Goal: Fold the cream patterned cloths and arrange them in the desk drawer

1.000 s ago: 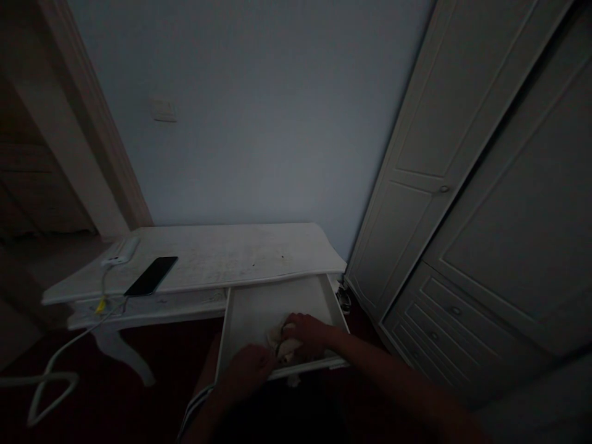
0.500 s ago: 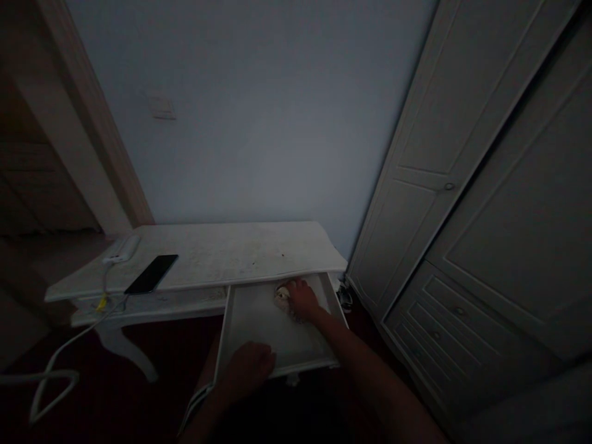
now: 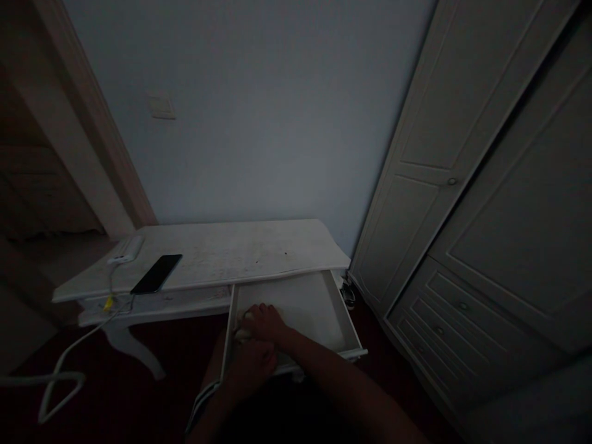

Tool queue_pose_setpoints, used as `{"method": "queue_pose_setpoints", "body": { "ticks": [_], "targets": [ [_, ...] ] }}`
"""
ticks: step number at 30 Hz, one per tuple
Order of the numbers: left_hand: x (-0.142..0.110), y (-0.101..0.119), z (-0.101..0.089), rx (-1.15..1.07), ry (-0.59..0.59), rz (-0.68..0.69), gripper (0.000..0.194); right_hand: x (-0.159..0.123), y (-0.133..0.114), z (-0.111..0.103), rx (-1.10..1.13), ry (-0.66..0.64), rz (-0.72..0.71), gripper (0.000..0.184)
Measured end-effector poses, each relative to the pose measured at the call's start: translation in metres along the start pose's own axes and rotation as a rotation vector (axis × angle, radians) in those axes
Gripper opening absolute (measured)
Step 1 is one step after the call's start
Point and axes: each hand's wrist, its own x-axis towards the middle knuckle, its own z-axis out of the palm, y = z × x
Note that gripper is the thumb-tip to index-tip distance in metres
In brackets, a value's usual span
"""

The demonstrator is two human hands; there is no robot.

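A white drawer (image 3: 309,311) is pulled out from the white table. Inside it, near the left wall, my right hand (image 3: 264,323) is closed over a crumpled pale cloth (image 3: 243,334) and presses it against the drawer bottom. Most of the cloth is hidden under the fingers. My left hand (image 3: 252,365) lies at the drawer's front left corner, its fingers curled on the front edge, just in front of the right hand. The dim light hides the exact finger placement.
On the white tabletop (image 3: 240,243) lie a dark phone (image 3: 158,274) and a white power strip (image 3: 126,250) with a cable (image 3: 78,341) hanging off the left. A wardrobe (image 3: 419,185) stands close on the right, with shoes (image 3: 348,295) on the floor beside the table.
My right hand wiped with the cloth from the drawer's front to its back right, then came across to the left side near my left hand. The left hand stays at the front left corner.
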Motion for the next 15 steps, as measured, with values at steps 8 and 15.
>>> {"method": "queue_pose_setpoints", "body": {
  "ticks": [8, 15],
  "targets": [
    [-0.005, 0.000, -0.004, -0.079, 0.044, 0.043, 0.041, -0.027, 0.009, 0.012, 0.063, -0.084, -0.191, 0.040],
    [0.000, -0.008, -0.006, -0.137, 0.010, 0.005, 0.037, -0.066, 0.035, -0.006, 0.178, -0.145, -0.177, 0.063]
  ]
}}
